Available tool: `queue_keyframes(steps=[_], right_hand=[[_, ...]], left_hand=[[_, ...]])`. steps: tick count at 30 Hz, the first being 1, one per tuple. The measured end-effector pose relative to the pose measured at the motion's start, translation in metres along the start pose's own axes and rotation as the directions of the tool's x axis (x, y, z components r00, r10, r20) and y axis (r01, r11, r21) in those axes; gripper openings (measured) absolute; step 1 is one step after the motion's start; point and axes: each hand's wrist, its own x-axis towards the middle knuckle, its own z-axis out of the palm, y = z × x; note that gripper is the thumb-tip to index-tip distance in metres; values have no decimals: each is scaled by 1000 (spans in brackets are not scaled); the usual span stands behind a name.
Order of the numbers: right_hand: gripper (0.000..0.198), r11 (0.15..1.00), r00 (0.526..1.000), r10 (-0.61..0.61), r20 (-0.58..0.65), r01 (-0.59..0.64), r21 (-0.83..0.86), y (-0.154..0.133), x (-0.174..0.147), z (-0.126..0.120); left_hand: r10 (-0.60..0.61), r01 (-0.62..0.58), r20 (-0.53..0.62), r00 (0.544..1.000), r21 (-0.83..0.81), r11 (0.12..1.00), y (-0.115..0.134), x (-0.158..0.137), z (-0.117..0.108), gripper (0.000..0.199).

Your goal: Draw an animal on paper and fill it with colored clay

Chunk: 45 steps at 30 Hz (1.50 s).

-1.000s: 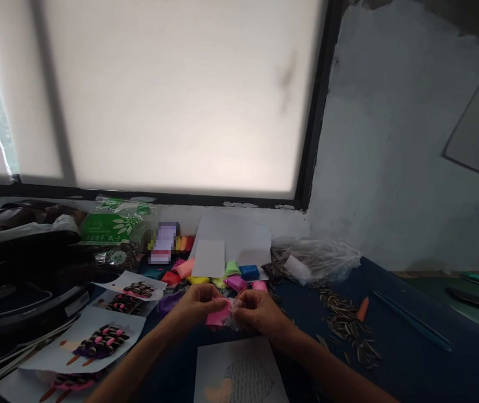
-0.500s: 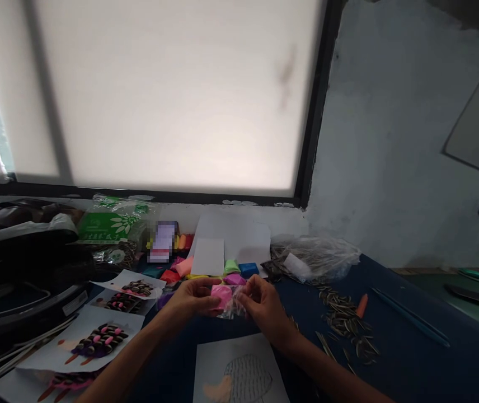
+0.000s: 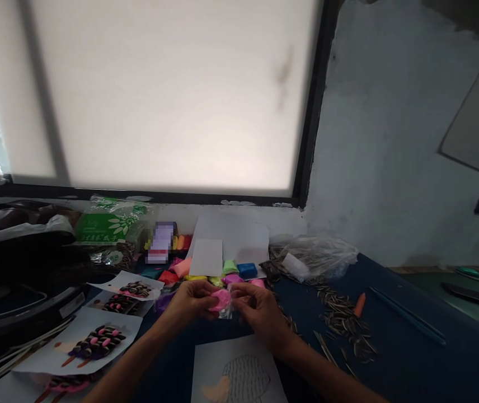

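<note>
A pink lump of modelling clay (image 3: 220,300) in a transparent wrapper (image 3: 225,314) is held up over the table. The fingers of my left hand (image 3: 193,302) are closed round the clay from the left. My right hand (image 3: 254,305) pinches the right side of the wrapper between thumb and fingers. Below the hands lies a white sheet with a hedgehog drawing (image 3: 239,375), its snout coloured peach and its back filled with short dark strokes. Behind them are several coloured clay packets, among them a blue packet (image 3: 247,271) and a red packet (image 3: 168,277).
Finished hedgehog cards (image 3: 97,342) with seeds and pink clay overlap at left, near black shoes (image 3: 21,263). Loose sunflower seeds (image 3: 342,316), an orange stick (image 3: 360,305) and blue tweezers-like strips (image 3: 407,316) lie right. A plastic bag (image 3: 327,254) sits by the wall.
My right hand has come slightly closer to my left, and the wrapper between them is bunched shorter. The pink clay looks turned and more rounded. The view has shifted slightly.
</note>
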Motion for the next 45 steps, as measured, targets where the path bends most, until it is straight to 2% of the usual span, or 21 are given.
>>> queue_keyframes(steps=[5,10,16,21,25,30,35,39,45], right_hand=[[35,997,993,74,87,-75,13,-4,0,1],[31,995,990,74,121,-65,-80,-6,0,-2],[14,977,985,-24,171,59,-203,-15,0,-5],[16,956,984,-83,160,124,-267,-20,1,-8],[16,954,986,-82,143,119,-275,-17,2,-7],[14,958,990,-79,120,109,-265,-14,3,-5],[13,956,988,-84,126,116,-270,-13,1,-3],[6,941,985,-102,140,141,-309,-14,0,-3],[4,908,978,-148,149,194,-372,-19,0,-4]], left_hand=[[-54,48,26,998,191,980,0,1,4,29],[-30,26,8,1000,263,965,0,-2,5,29],[24,-44,87,996,238,970,0,0,7,29],[111,-145,181,977,189,971,6,-2,8,25],[166,-201,206,964,159,967,10,-7,8,25],[133,-182,225,965,213,960,10,-6,7,22],[95,-142,195,976,245,959,9,-6,15,27],[87,-136,218,972,222,965,14,-9,21,26],[121,-160,243,962,145,977,22,-16,17,26]])
